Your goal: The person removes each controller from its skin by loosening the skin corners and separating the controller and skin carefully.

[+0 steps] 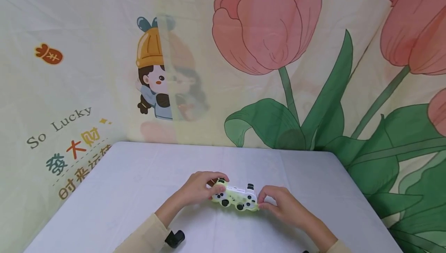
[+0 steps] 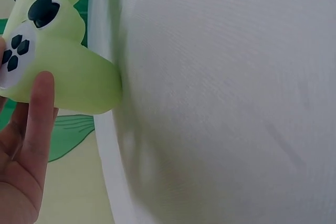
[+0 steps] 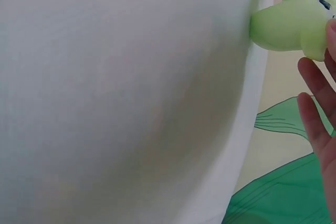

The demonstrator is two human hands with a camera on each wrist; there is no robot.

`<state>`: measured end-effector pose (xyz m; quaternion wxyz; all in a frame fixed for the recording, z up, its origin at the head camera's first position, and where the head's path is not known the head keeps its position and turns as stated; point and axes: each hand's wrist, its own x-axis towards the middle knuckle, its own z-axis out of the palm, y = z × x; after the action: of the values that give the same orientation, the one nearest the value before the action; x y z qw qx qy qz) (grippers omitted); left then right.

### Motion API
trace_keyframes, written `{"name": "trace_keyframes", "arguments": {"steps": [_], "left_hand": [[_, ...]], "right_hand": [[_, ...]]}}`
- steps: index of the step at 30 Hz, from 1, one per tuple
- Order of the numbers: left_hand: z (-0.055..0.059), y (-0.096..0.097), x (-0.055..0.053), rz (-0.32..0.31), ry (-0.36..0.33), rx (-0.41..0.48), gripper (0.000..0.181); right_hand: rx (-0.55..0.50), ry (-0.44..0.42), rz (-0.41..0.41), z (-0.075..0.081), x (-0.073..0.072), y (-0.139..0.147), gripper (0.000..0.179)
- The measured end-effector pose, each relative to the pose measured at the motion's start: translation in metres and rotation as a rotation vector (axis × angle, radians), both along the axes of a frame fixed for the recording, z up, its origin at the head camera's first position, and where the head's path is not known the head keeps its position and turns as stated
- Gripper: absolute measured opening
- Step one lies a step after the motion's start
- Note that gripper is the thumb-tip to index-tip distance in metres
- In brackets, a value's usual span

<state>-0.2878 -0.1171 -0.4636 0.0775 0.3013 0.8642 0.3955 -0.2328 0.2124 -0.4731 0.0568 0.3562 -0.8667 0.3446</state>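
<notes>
A pale green and white game controller (image 1: 234, 197) with black thumbsticks and buttons stands low over the white table, its handles toward the person. My left hand (image 1: 200, 188) grips its left end, thumb on the face near the directional buttons and fingers behind the upper edge. At the other end, my right hand (image 1: 280, 203) pinches the controller's right side between thumb and curled index finger. The left wrist view shows the green handle tip right at the table surface, with the left thumb (image 2: 42, 108) along it. Several fingers of the right hand (image 3: 317, 103) appear below the controller in the right wrist view.
A white cloth covers the table (image 1: 153, 164). Behind it hangs a curtain (image 1: 195, 133) printed with tulips, a cartoon figure and lettering. A black device (image 1: 175, 239) sits at the left sleeve.
</notes>
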Motion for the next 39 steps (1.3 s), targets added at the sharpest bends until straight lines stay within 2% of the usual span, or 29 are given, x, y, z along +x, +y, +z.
{"name": "trace_keyframes", "arguments": {"steps": [5, 11, 14, 19, 22, 24, 27, 32, 36, 39], "left_hand": [[0.000, 0.000, 0.001, 0.005, -0.005, 0.004, 0.034], [-0.002, 0.002, 0.004, 0.021, 0.004, 0.005, 0.032], [-0.003, 0.003, 0.006, 0.026, 0.013, 0.008, 0.032], [-0.004, 0.003, 0.008, 0.051, 0.054, -0.025, 0.031], [-0.003, 0.003, 0.009, 0.059, 0.074, -0.041, 0.030], [-0.003, 0.003, 0.009, 0.061, 0.077, -0.041, 0.031], [-0.003, 0.003, 0.010, 0.059, 0.071, -0.036, 0.031], [-0.003, 0.003, 0.009, 0.054, 0.081, -0.033, 0.029], [-0.002, 0.003, 0.009, 0.055, 0.091, -0.033, 0.027], [-0.001, 0.002, 0.009, 0.064, 0.088, -0.037, 0.028]], "right_hand": [[-0.007, 0.035, 0.019, 0.000, -0.001, -0.001, 0.020], [-0.076, -0.021, -0.022, -0.003, 0.001, 0.000, 0.021], [-0.098, -0.114, -0.083, -0.001, 0.004, 0.001, 0.018], [-0.125, -0.348, -0.231, 0.008, 0.010, -0.004, 0.013], [-0.177, -0.474, -0.330, 0.013, 0.012, -0.010, 0.021], [-0.208, -0.555, -0.365, 0.013, 0.013, -0.013, 0.028], [-0.266, -0.704, -0.333, 0.010, 0.013, -0.014, 0.036], [-0.382, -0.931, -0.246, 0.005, 0.010, -0.008, 0.033], [-0.422, -1.023, -0.265, 0.005, 0.006, -0.008, 0.036], [-0.452, -1.032, -0.276, 0.007, 0.003, -0.012, 0.033]]}}
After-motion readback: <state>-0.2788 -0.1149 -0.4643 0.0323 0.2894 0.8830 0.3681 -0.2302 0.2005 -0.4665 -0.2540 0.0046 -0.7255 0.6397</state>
